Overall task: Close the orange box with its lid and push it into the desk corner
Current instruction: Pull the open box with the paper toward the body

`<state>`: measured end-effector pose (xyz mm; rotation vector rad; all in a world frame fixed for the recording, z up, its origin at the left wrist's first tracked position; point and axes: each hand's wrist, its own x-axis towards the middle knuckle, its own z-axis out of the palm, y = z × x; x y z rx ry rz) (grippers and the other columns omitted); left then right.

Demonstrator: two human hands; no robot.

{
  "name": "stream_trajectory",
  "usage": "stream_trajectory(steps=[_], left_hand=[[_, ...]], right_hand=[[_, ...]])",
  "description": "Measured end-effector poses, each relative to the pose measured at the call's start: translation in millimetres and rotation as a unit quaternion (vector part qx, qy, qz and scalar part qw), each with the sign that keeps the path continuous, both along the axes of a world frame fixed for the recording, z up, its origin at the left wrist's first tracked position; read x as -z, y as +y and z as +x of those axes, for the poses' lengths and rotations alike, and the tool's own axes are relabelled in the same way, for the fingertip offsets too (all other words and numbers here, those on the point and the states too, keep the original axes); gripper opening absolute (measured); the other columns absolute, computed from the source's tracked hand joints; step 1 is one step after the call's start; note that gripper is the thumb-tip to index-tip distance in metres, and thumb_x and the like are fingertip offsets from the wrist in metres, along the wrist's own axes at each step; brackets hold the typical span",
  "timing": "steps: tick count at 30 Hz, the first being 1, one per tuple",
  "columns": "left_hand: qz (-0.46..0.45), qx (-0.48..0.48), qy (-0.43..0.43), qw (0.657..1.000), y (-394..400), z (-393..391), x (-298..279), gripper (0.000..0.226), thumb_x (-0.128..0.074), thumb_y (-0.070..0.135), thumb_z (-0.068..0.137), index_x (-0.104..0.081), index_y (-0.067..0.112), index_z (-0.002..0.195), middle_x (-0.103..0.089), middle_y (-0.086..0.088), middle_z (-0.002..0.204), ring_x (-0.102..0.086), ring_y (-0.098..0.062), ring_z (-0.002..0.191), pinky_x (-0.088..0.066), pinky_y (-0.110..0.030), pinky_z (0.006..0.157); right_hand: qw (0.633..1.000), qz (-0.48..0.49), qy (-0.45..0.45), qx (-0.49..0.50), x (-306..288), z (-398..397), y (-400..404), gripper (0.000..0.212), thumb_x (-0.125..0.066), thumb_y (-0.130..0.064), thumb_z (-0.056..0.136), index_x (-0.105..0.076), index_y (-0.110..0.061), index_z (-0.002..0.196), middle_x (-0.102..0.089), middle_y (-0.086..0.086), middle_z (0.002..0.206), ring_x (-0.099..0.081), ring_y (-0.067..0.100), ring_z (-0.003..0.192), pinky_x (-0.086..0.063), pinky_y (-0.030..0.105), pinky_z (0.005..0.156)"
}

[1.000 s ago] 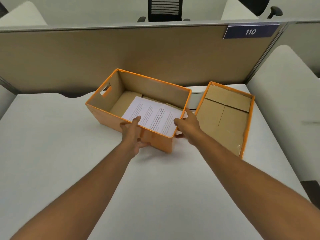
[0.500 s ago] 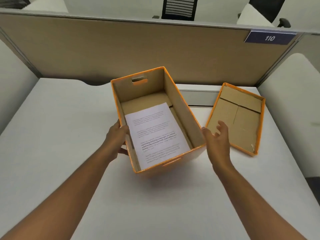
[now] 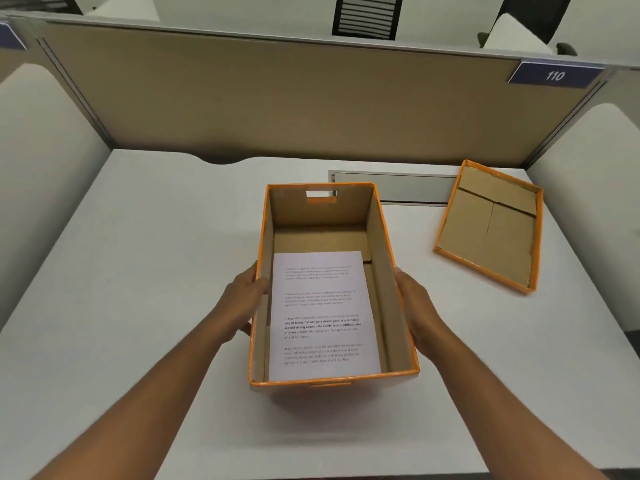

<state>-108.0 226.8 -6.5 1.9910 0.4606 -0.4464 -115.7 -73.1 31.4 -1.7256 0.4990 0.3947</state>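
Both hands clamp the orange box point(image 3: 332, 282) from outside — left hand point(image 3: 242, 303) on its left wall, right hand point(image 3: 414, 306) on its right. It sits mid-desk point(image 3: 138, 271), open, a printed sheet point(image 3: 323, 317) lying inside. Its lid point(image 3: 488, 225) lies upside down well to the right, near the partition point(image 3: 277, 98), beside a grey cable tray point(image 3: 398, 188). Half a second ago the right hand hovered free and the box sat askew — now it is square-on.
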Motion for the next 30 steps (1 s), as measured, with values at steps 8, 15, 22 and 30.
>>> stream_trajectory(steps=[8,15,22,30], left_hand=[[-0.018,-0.010,0.017,1.000,15,-14,14,0.066,-0.048,0.054,0.100,-0.030,0.040,0.162,-0.044,-0.007,0.164,-0.053,-0.040,0.133,-0.060,-0.047,0.075],[-0.130,-0.079,0.017,0.988,-2,10,-2,0.045,-0.033,0.077,0.096,-0.059,0.053,0.123,-0.060,0.016,0.126,-0.056,-0.018,0.117,-0.040,-0.045,0.098],[-0.076,-0.095,-0.057,0.991,-7,3,17,0.035,-0.035,0.058,0.108,-0.064,0.040,0.113,-0.050,0.028,0.087,-0.041,0.010,0.069,-0.031,-0.018,0.062],[-0.041,-0.097,-0.062,0.993,-5,-11,22,0.031,-0.034,0.061,0.106,-0.045,0.051,0.079,-0.043,0.031,0.078,-0.044,0.007,0.068,-0.031,-0.018,0.061]], right_hand=[[0.996,-0.090,0.005,0.013,31,-23,15,0.037,-0.040,-0.041,0.109,-0.071,-0.026,0.123,-0.070,0.007,0.134,-0.067,0.025,0.116,-0.055,0.049,0.101],[0.995,-0.085,0.030,0.045,23,16,33,0.068,-0.024,-0.061,0.109,-0.038,-0.022,0.163,-0.041,0.008,0.168,-0.042,0.032,0.152,-0.032,0.051,0.126],[0.984,-0.171,0.004,0.047,41,7,32,0.063,-0.020,-0.059,0.110,-0.064,-0.014,0.106,-0.059,0.001,0.080,-0.053,0.012,0.071,-0.041,0.030,0.070],[0.977,-0.212,0.000,0.028,47,-10,33,0.059,-0.022,-0.056,0.111,-0.048,-0.012,0.081,-0.048,0.004,0.069,-0.043,0.012,0.060,-0.035,0.024,0.061]])
